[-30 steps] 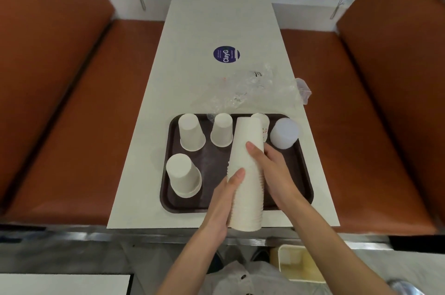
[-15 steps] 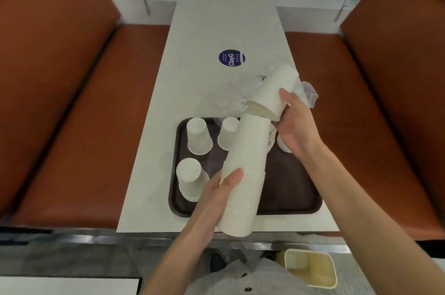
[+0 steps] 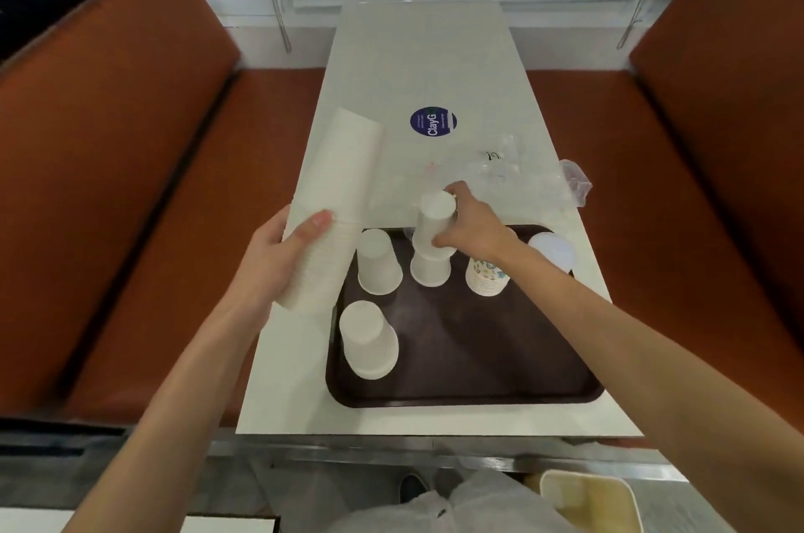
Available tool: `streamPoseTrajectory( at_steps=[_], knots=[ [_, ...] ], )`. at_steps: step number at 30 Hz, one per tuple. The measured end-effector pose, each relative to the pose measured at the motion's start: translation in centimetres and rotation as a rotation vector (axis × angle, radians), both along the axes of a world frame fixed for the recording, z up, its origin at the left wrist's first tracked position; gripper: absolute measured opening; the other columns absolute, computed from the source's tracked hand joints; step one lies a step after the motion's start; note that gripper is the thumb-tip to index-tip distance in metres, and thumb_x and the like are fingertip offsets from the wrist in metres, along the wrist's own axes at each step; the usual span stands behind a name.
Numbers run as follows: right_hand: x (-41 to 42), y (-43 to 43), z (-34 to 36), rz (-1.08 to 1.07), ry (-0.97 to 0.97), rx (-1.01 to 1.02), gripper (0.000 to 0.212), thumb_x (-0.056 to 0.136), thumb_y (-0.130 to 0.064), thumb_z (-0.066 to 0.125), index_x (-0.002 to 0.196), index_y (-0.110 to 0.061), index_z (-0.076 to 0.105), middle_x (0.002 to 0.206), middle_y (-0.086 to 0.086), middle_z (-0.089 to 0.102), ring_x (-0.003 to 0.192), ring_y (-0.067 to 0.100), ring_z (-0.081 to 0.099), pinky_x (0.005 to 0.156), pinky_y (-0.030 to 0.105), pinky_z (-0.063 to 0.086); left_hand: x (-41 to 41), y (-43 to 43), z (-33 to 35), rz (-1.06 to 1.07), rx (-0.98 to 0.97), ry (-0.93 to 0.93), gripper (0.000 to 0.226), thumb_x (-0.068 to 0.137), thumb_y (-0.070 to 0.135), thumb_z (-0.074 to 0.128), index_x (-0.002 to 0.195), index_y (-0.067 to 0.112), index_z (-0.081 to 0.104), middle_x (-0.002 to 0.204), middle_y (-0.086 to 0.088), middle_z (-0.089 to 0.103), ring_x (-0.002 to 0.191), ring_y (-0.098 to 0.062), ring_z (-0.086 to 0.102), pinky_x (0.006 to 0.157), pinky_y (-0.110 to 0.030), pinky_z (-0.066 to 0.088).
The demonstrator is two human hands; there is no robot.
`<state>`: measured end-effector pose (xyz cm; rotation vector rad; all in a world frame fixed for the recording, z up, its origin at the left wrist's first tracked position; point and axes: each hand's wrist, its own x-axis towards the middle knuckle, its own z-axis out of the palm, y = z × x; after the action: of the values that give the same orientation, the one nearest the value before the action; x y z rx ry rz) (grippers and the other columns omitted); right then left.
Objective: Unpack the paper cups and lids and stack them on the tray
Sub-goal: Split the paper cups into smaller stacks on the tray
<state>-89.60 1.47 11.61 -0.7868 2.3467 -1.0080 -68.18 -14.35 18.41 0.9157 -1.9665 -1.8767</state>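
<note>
A tall stack of white paper cups (image 3: 335, 202) is gripped near its lower end by my left hand (image 3: 278, 254), tilted over the table's left edge. My right hand (image 3: 467, 223) grips a single white cup (image 3: 435, 219), upside down on top of another upside-down cup (image 3: 430, 267) at the back of the dark brown tray (image 3: 478, 358). Two more upside-down white cups stand on the tray, one at the back left (image 3: 377, 262) and one at the front left (image 3: 367, 339). A short stack of patterned cups (image 3: 486, 280) and a stack of translucent lids (image 3: 552, 254) sit at the back right.
Crumpled clear plastic wrapping (image 3: 513, 175) lies on the white table (image 3: 417, 54) behind the tray, near a round blue sticker (image 3: 433, 121). Orange bench seats (image 3: 130, 184) flank the table. A cream bin (image 3: 587, 502) stands on the floor at lower right.
My right hand pulled one cup off the top of the stack and brought it down onto an upside-down cup on the tray. My left hand swung the stack out to the left.
</note>
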Motion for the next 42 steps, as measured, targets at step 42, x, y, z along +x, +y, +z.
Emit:
streamPoseTrajectory(
  at_steps=[42],
  knots=[
    [-1.2, -0.4, 3.5, -0.058, -0.473, -0.495, 0.033, 0.088, -0.011, 0.072, 0.121, -0.011, 0.065, 0.119, 0.023, 0.063, 0.110, 0.033, 0.064, 0.076, 0.046, 0.061, -6.0, -2.9, -3.9, -0.331, -0.655, -0.421, 0.098, 0.043, 0.095, 0.046, 0.124, 0.042, 0.051, 0.108, 0.018, 0.060, 0.097, -0.013, 0.059, 0.077, -0.033, 0.051]
  ],
)
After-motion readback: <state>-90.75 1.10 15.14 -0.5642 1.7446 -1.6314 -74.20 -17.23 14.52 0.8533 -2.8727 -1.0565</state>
